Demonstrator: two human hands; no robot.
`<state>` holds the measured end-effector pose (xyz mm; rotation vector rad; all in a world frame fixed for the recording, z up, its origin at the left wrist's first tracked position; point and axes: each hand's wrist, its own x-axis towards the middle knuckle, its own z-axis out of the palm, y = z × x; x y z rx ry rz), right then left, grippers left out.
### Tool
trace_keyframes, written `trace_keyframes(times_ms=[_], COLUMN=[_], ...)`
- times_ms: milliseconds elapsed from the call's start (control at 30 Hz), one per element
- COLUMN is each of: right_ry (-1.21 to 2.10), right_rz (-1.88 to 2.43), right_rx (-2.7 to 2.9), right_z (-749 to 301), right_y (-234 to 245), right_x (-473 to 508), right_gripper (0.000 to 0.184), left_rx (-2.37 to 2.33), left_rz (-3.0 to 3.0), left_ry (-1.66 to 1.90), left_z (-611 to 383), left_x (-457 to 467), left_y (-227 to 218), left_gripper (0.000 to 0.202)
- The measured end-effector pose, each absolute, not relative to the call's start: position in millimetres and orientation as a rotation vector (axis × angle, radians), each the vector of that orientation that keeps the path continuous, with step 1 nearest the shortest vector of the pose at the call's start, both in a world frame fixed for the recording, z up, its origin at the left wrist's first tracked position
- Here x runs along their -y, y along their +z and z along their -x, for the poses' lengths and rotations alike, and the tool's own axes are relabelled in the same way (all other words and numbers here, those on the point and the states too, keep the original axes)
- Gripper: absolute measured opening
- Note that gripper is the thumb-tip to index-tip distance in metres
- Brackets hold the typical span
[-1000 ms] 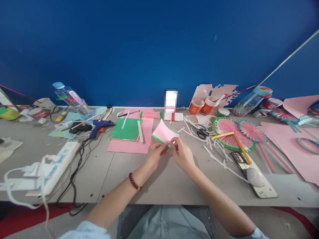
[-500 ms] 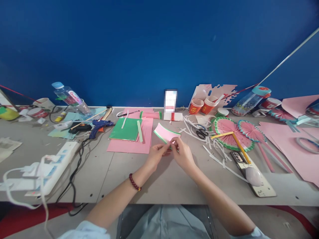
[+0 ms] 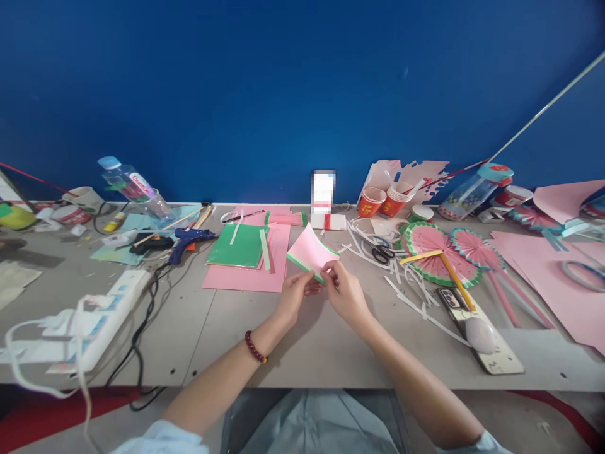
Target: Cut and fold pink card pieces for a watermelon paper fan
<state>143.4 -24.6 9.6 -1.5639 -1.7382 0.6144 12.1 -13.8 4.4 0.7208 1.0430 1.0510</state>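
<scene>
Between my hands, raised off the table, is a pink sheet of paper (image 3: 312,248) with a green strip along its near edge. The sheet curves, and its far corner points up and away from me. My left hand (image 3: 296,295) is closed on the green edge from the left, with thumb and fingers pinched. On the right, my right hand (image 3: 344,289) pinches the same edge close by. Fingers hide the middle of the near edge. Left of the hands, a green sheet (image 3: 236,247) with a pale green strip (image 3: 265,249) lies on pink paper (image 3: 236,280).
A blue glue gun (image 3: 189,239) and white power strip (image 3: 113,315) lie left. To the right are black scissors (image 3: 382,253), white paper strips (image 3: 411,309), watermelon-pattern fans (image 3: 432,243) and a phone (image 3: 496,353). Red paper cups (image 3: 371,202) stand by the blue wall.
The pink sheet has tipped so that more of its pink face shows, its far corner higher. My hands stay at its near edge, the left fingers slightly shifted.
</scene>
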Motion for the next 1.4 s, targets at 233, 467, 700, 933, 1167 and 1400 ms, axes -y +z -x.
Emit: trace_keyframes(times_ms=[233,467,700,933,1167,1400], right_ry=[0.602,0.628,0.614,0.559,0.631,0.683], right_rz=[1.568,1.573,1.578,1.611,1.569,1.545], right_rx=[1.754,1.750,1.700,1.676,1.639,1.625], right_z=[-143.7,-144.0,-144.6,-145.3,-146.4,-146.0], right_y=[8.4,9.5,8.3,10.5,6.3,6.4], right_x=[24.5,24.8,24.0,23.8,22.6,22.5], right_gripper=[0.016,0.015,0.016,0.013,0.013,0.013], left_rx=[-1.103,-1.074,-1.064,-1.078,-1.070,-1.065], left_rz=[-0.822,-0.821,-0.889,-0.904,-0.849,-0.785], left_ry=[1.118,1.022,0.993,0.998,1.009,1.037], left_z=[-12.0,-12.2,-17.9,-16.4,-15.4,-13.9], left_x=[13.2,13.3,16.1,15.9,15.6,13.3], left_y=[8.2,8.1,4.9,4.1,4.4,2.2], left_gripper=[0.028,0.039,0.041,0.040,0.036,0.034])
